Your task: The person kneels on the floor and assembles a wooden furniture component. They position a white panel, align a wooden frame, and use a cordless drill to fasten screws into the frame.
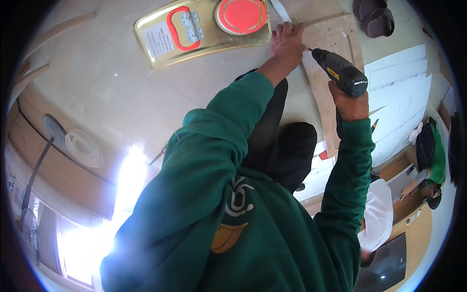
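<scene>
While right hand [350,103] grips drill [339,69], panel [322,85] lies beneath.

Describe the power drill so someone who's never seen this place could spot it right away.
Find the light wooden panel to the right of the red-handled gold tin. Over that panel is the drill, gripped in the right hand, its tip aimed toward the left hand. Its dark body with a yellow patch sets it apart from the pale wood and the shiny tin.
</scene>
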`<action>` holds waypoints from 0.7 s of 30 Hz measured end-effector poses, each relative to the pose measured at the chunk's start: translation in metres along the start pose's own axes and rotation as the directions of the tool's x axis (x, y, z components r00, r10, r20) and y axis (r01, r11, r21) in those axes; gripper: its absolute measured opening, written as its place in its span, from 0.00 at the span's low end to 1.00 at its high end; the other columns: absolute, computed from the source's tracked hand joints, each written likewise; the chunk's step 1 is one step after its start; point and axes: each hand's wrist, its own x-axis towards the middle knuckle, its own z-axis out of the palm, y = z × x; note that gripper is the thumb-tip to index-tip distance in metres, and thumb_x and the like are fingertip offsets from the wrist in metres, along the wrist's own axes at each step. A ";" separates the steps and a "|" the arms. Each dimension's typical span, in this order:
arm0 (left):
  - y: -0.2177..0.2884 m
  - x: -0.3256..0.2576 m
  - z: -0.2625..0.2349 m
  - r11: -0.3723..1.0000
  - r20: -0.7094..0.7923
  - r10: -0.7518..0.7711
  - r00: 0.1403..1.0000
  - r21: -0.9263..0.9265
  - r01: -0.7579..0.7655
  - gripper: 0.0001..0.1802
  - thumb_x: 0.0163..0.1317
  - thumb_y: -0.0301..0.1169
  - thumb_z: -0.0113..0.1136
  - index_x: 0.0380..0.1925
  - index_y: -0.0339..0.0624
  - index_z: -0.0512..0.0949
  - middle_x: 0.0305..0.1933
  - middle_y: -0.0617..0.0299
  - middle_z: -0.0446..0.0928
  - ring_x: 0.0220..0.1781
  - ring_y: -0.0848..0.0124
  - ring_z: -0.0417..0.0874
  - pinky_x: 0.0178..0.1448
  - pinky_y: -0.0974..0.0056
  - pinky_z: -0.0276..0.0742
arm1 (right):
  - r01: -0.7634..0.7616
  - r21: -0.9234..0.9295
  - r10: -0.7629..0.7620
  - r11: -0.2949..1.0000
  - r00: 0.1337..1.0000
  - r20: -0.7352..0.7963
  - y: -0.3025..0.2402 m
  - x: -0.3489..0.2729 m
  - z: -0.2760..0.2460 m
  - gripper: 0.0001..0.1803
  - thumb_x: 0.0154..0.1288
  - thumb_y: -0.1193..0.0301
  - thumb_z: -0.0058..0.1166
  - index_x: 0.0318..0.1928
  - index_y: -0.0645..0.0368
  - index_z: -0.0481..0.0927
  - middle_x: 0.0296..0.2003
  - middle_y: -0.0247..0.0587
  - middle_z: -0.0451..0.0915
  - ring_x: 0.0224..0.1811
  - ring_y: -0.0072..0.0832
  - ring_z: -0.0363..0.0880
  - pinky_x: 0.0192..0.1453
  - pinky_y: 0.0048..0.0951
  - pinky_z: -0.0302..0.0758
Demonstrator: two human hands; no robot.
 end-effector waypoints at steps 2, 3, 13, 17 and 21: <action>-0.001 -0.003 0.000 0.998 -0.070 0.065 0.995 0.007 -0.064 0.30 0.51 0.34 0.70 0.57 0.52 0.73 0.59 0.54 0.64 0.61 0.54 0.65 0.64 0.48 0.60 | -0.082 -0.013 0.082 0.997 0.996 0.019 -0.001 -0.001 0.002 0.20 0.56 0.66 0.63 0.48 0.61 0.81 0.27 0.38 0.81 0.27 0.25 0.80 0.36 0.28 0.77; 0.001 -0.002 -0.001 0.995 -0.078 0.093 0.993 0.032 -0.091 0.29 0.51 0.34 0.70 0.56 0.52 0.75 0.60 0.55 0.65 0.62 0.54 0.64 0.64 0.47 0.60 | -0.080 -0.001 0.080 0.997 0.997 0.020 0.001 -0.001 0.001 0.20 0.56 0.66 0.63 0.48 0.61 0.81 0.27 0.38 0.81 0.27 0.25 0.80 0.36 0.28 0.77; -0.010 0.007 0.004 0.907 0.089 0.398 0.913 0.110 -0.406 0.11 0.56 0.31 0.65 0.40 0.56 0.87 0.41 0.65 0.77 0.52 0.63 0.73 0.58 0.52 0.61 | -0.063 0.111 0.060 0.992 0.998 0.032 0.020 0.009 0.002 0.19 0.55 0.69 0.62 0.48 0.62 0.81 0.28 0.37 0.81 0.23 0.24 0.78 0.31 0.27 0.76; 0.003 0.009 -0.006 0.906 0.197 0.356 0.914 0.166 -0.389 0.11 0.56 0.29 0.63 0.39 0.56 0.88 0.40 0.64 0.77 0.53 0.63 0.74 0.57 0.52 0.61 | -0.023 0.161 0.019 0.987 0.999 0.026 0.020 0.007 0.003 0.18 0.55 0.69 0.62 0.47 0.62 0.81 0.27 0.37 0.81 0.23 0.24 0.78 0.31 0.28 0.76; 0.014 0.012 -0.008 0.913 0.256 0.272 0.928 0.236 -0.333 0.11 0.56 0.30 0.64 0.39 0.56 0.88 0.41 0.62 0.78 0.52 0.62 0.75 0.56 0.51 0.62 | 0.064 0.040 -0.062 0.997 0.997 -0.054 0.014 0.006 0.006 0.16 0.55 0.69 0.62 0.44 0.62 0.83 0.25 0.37 0.81 0.22 0.23 0.78 0.30 0.27 0.76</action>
